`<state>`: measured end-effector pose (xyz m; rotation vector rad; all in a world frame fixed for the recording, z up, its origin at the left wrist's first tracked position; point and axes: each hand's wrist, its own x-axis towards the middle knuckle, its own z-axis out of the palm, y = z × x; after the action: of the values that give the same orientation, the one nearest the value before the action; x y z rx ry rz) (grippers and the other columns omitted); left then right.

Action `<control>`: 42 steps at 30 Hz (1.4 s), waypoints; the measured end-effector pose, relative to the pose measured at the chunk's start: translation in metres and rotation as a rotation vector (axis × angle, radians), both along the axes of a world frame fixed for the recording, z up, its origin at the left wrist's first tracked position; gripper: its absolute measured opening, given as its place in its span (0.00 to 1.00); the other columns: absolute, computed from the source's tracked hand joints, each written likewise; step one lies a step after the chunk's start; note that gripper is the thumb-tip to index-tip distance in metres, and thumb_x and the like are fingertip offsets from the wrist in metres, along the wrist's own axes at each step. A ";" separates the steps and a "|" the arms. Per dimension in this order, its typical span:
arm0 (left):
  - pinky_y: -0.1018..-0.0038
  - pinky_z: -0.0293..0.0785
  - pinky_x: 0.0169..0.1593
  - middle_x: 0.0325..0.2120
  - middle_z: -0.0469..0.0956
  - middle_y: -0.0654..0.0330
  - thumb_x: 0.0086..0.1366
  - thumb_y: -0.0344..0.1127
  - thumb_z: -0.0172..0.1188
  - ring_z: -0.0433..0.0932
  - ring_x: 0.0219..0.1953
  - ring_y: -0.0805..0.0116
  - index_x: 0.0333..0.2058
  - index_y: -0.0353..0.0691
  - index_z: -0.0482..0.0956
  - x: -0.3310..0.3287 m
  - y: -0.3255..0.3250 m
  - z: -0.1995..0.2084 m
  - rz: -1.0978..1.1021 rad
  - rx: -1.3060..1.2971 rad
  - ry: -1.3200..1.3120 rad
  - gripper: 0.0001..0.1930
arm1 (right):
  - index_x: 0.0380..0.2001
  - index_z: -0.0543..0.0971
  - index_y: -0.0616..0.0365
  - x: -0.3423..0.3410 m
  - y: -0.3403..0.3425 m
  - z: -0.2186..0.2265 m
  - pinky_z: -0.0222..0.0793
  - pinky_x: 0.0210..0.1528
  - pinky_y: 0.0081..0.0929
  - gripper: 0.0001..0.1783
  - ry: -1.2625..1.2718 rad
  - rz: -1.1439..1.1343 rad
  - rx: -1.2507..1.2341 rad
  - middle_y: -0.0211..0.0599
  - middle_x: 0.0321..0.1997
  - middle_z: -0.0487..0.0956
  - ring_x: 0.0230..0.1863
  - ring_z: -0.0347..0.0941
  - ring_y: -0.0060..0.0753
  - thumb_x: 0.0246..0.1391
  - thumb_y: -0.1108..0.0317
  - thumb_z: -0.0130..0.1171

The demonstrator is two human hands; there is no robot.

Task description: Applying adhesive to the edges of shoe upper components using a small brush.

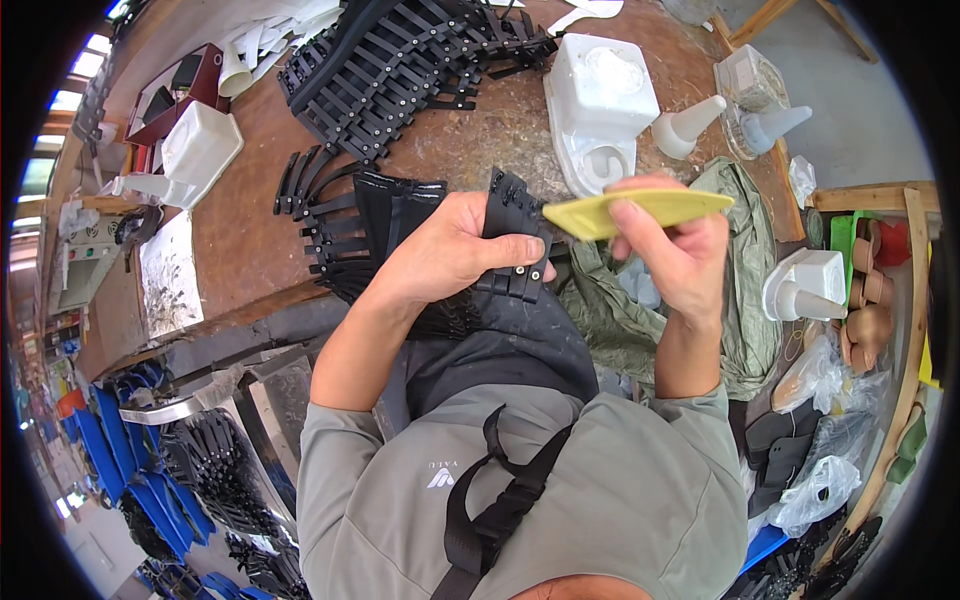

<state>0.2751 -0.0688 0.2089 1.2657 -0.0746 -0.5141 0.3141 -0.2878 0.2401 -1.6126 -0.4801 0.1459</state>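
My left hand [450, 250] is closed on a black strappy shoe upper [508, 212] with small metal rivets, its thumb pressed on the front. In my right hand [680, 250] is a flat yellow brush-like tool [695, 203], pinched between thumb and fingers. Its left end has short dark bristles and lies right beside the upper; whether they touch I cannot tell. Left of my left hand, more black strappy uppers [335, 225] hang over the table's front edge. Farther back lies a large pile of black riveted strap pieces [375, 75].
A white plastic pot [605, 85] stands on the brown worktable [240, 240], beside a white cone [688, 127]. Another white pot [200, 140] is at the left. Green-grey cloth [745, 290] drapes at the right, near a wooden rack [915, 290]. Blue pieces [120, 440] sit lower left.
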 end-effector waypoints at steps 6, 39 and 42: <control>0.79 0.74 0.36 0.26 0.80 0.58 0.59 0.33 0.62 0.78 0.29 0.75 0.33 0.32 0.78 0.001 -0.001 0.000 0.021 -0.082 0.010 0.09 | 0.35 0.79 0.65 0.006 -0.005 -0.002 0.63 0.22 0.12 0.08 0.089 -0.089 0.079 0.28 0.25 0.77 0.20 0.69 0.13 0.54 0.72 0.59; 0.78 0.74 0.37 0.27 0.80 0.59 0.60 0.30 0.61 0.79 0.31 0.73 0.34 0.32 0.77 -0.002 -0.002 0.003 -0.020 -0.025 -0.005 0.07 | 0.34 0.79 0.64 0.010 0.013 0.007 0.61 0.19 0.13 0.08 0.143 -0.010 0.084 0.27 0.23 0.76 0.19 0.67 0.13 0.55 0.70 0.58; 0.78 0.73 0.37 0.27 0.80 0.59 0.60 0.30 0.61 0.79 0.31 0.73 0.34 0.32 0.77 -0.002 -0.001 0.002 -0.025 -0.005 -0.054 0.07 | 0.37 0.78 0.66 0.025 0.019 0.003 0.62 0.20 0.14 0.09 0.098 -0.115 0.070 0.32 0.25 0.78 0.18 0.69 0.17 0.54 0.72 0.58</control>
<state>0.2726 -0.0694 0.2107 1.2751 -0.1377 -0.5010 0.3392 -0.2688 0.2432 -1.5520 -0.3128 0.1195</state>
